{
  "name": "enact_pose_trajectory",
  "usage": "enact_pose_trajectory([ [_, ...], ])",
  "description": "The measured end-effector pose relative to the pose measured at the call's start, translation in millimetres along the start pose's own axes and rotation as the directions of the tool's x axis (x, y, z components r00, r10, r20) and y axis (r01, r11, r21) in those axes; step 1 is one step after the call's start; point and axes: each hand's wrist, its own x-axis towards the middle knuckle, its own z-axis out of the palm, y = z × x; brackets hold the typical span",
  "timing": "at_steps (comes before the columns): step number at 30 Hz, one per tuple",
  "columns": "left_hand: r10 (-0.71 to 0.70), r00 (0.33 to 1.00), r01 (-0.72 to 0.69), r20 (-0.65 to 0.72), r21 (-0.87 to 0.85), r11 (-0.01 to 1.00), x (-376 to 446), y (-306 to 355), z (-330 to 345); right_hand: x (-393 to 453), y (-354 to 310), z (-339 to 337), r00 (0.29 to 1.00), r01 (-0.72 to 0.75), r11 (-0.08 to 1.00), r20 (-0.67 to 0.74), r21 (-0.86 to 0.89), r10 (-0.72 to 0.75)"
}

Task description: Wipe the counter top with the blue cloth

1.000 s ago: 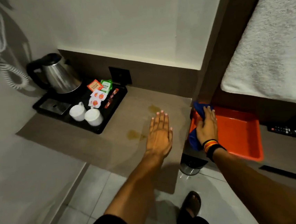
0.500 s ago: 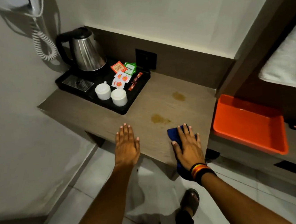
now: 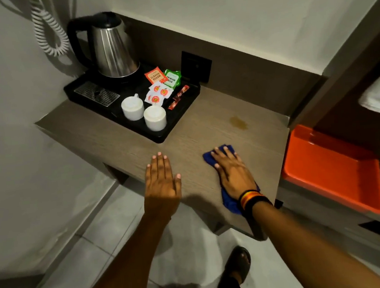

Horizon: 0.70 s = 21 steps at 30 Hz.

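Note:
The brown wooden counter top (image 3: 208, 123) fills the middle of the view. My right hand (image 3: 232, 174) presses flat on the blue cloth (image 3: 209, 159), which lies on the counter's front part and sticks out beyond my fingertips and under my wrist. A yellowish stain (image 3: 239, 122) marks the wood farther back, apart from the cloth. My left hand (image 3: 162, 181) lies flat and spread at the counter's front edge, holding nothing.
A black tray (image 3: 160, 137) at the back left carries a steel kettle (image 3: 112, 49), two white cups (image 3: 144, 113) and tea sachets (image 3: 162, 83). An orange tray (image 3: 330, 169) sits on the lower shelf to the right. A wall socket (image 3: 196, 65) is behind the counter.
My right hand brought the blue cloth from the orange tray onto the counter and slid it forward over the nearer stain. My left hand shifted toward the front edge.

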Motion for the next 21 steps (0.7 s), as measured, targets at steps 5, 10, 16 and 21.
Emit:
enact_pose_trajectory([
  [5, -0.078, 0.967, 0.109, 0.241, -0.117, 0.987, 7.0, -1.3, -4.9, 26.3, 12.9, -12.8, 0.976, -0.208, 0.978, -0.071, 0.001, 0.207],
  [10, -0.092, 0.946, 0.091, 0.311, 0.017, 0.996, 6.5, -5.2, 2.7, 30.6, -24.1, 6.4, 0.999, 0.019, 0.999, 0.042, -0.032, -0.017],
  [16, -0.097, 0.961, 0.132, 0.26, -0.121, 0.984, 8.2, -4.8, 0.1, -56.8, 19.6, -8.5, 0.995, 0.084, 0.996, 0.057, -0.023, -0.082],
  [21, -0.109, 0.949, 0.145, 0.295, -0.103, 0.984, 8.3, -4.0, 1.2, 14.2, -8.3, -6.4, 0.986, -0.159, 0.987, -0.041, -0.012, 0.159],
])
